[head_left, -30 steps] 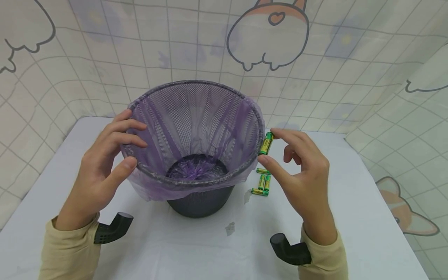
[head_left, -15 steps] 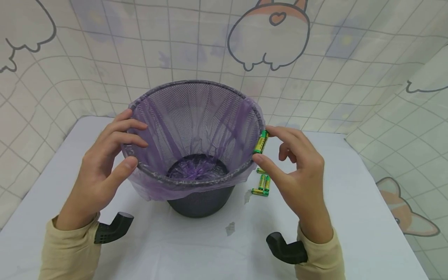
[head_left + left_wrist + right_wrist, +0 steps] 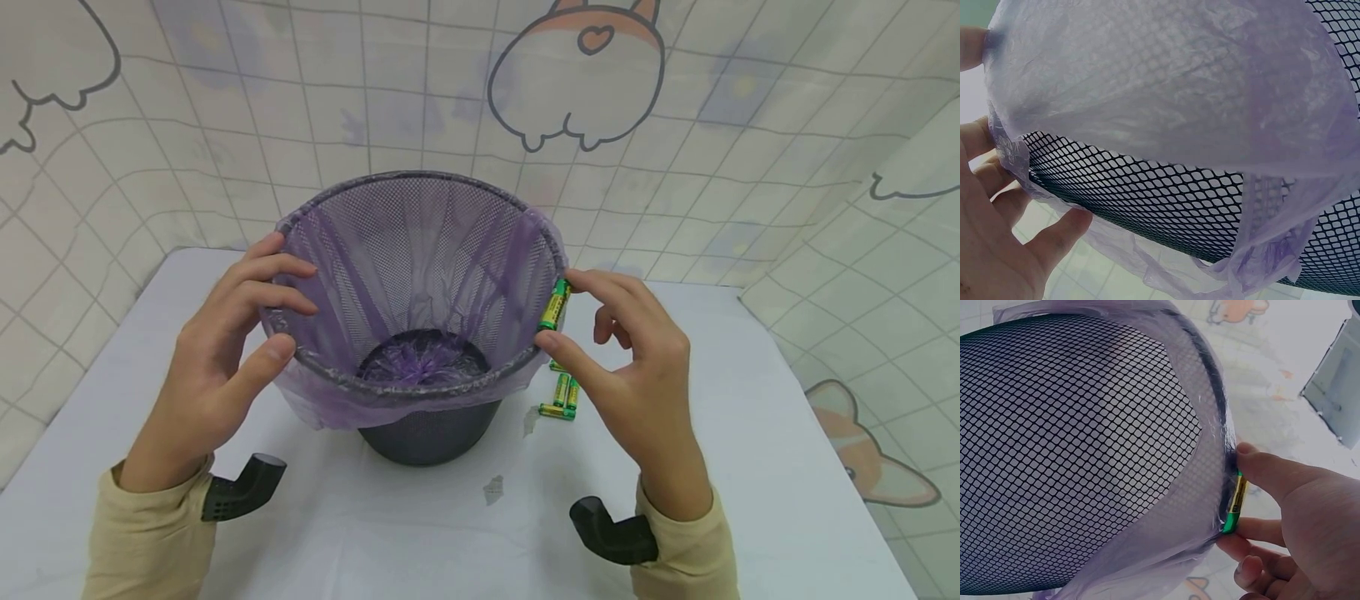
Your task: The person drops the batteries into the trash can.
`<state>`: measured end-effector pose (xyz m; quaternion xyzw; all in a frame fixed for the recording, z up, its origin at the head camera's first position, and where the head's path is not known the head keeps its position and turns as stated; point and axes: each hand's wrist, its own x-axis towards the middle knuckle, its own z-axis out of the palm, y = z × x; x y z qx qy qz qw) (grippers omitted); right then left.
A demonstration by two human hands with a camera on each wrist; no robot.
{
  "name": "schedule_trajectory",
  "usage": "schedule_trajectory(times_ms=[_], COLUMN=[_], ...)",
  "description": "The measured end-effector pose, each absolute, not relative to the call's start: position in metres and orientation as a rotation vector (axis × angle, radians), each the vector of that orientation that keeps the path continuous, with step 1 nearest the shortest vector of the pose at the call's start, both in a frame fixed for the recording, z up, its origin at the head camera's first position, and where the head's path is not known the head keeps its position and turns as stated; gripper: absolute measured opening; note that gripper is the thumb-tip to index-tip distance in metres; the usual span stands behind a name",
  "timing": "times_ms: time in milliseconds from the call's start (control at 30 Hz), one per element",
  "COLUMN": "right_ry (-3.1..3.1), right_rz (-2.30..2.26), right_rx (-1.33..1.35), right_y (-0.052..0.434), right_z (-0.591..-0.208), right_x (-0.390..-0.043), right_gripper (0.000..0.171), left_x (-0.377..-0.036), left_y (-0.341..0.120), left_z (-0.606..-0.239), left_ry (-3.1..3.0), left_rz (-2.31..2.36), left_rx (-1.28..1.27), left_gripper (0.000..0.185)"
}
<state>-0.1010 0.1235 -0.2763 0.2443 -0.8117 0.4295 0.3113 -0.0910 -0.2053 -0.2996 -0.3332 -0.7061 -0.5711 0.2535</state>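
Note:
A black mesh trash can [image 3: 431, 437] lined with a translucent purple bag [image 3: 315, 408] stands mid-table, its mouth tilted toward me. My left hand [image 3: 217, 358] grips its left rim, fingers reaching over the edge and thumb at the outside; the left wrist view shows the thumb [image 3: 1063, 237] against the bag's folded edge. At the opposite rim, my right hand [image 3: 630, 358] pinches a green-and-yellow battery [image 3: 554, 305] end to end between thumb and index finger. In the right wrist view that battery [image 3: 1235, 503] lies right along the bag-covered rim.
Several more green batteries [image 3: 557, 411] lie on the white table [image 3: 420, 542] to the right of the can, one partly hidden by it and the right thumb. Small grey patches [image 3: 493, 490] mark the tabletop. A grid-patterned curtain [image 3: 405, 100] hangs behind and at both sides.
My right hand has moved left with the battery, from just outside the can's right rim to over that rim. The left hand and the can have stayed in place.

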Motion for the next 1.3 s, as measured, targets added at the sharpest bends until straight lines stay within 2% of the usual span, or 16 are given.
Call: schedule_trajectory(times_ms=[1300], right_ry=[-2.181], right_rz=[1.091], right_rx=[0.655], right_y=[0.1240], right_z=[-0.2749], right_x=[-0.1012], right_gripper=[0.055], left_x=[-0.0919], left_y=[-0.2057], left_z=[-0.2995], left_ry=[-1.911], left_rz=[-1.561], left_rx=[-0.912], left_gripper=[0.017])
